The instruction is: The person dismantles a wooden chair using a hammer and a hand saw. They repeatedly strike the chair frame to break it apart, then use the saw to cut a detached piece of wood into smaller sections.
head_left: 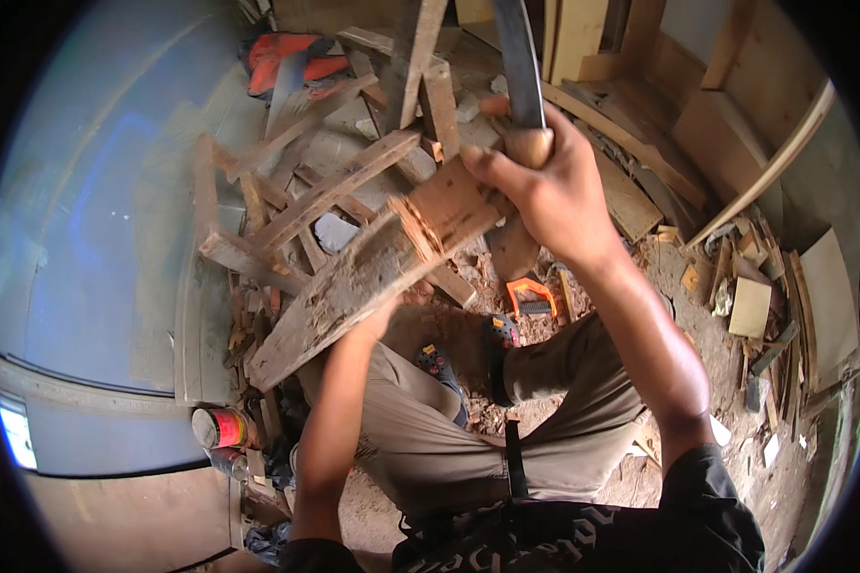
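A worn wooden board [344, 282] lies slantwise above my lap, its surface chipped, with a raw splintered notch across it toward the far end. My left hand [382, 317] holds it from underneath; most of those fingers are hidden behind the wood. In my right hand [556, 186] is a machete [520, 67], its dark blade pointing away from me and its wooden handle wrapped by my fingers. The right thumb is beside the board's far end; whether it touches, I cannot tell.
A broken wooden frame [306, 205] and loose timbers stand ahead on the left. An orange-handled tool [532, 298] lies on the debris near my feet. Wood scraps [750, 306] pile up on the right. A red-labelled can [222, 428] stands at the left, near a blue-grey panel [86, 210].
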`<state>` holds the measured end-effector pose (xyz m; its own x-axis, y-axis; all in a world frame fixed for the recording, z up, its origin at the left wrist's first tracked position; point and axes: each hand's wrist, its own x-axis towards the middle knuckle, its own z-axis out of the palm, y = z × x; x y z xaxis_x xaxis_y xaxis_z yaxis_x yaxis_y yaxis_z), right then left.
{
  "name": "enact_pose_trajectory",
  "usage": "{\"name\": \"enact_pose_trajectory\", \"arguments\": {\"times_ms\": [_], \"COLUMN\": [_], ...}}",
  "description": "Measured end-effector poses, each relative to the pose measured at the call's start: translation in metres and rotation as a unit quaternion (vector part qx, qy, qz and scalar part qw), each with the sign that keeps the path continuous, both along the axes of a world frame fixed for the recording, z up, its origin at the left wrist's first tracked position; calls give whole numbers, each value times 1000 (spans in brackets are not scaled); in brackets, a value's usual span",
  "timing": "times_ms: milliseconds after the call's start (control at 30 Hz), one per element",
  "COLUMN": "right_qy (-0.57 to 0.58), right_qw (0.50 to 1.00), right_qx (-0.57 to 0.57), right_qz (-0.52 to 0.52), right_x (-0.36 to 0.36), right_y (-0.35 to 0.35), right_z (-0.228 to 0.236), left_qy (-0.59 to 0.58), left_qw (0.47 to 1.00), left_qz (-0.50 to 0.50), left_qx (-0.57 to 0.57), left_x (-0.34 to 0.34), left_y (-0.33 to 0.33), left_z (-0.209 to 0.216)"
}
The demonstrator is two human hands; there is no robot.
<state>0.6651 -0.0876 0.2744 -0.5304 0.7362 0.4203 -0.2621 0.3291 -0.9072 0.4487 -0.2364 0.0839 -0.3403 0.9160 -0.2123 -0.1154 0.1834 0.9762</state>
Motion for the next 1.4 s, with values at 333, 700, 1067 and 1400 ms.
{"name": "enact_pose_trajectory", "arguments": {"times_ms": [333, 700, 1067, 1400], "right_qy": [-2, 90, -202, -236], "right_qw": [993, 990, 977, 970], "right_qx": [115, 84, 37, -55], "right_qz": [-10, -69, -60, 15], "right_x": [-36, 0, 41, 16], "right_y": [-5, -6, -49, 1], "right_z": [73, 106, -74, -135], "left_qy": [549, 330, 304, 433], "left_qw": [750, 895, 931, 892], "left_qz": [249, 135, 132, 99], "left_qx": [271, 267, 150, -88], "left_x": [38, -17, 15, -11], "left_y": [-67, 10, 39, 36], "left_z": [157, 177, 14, -129]}}
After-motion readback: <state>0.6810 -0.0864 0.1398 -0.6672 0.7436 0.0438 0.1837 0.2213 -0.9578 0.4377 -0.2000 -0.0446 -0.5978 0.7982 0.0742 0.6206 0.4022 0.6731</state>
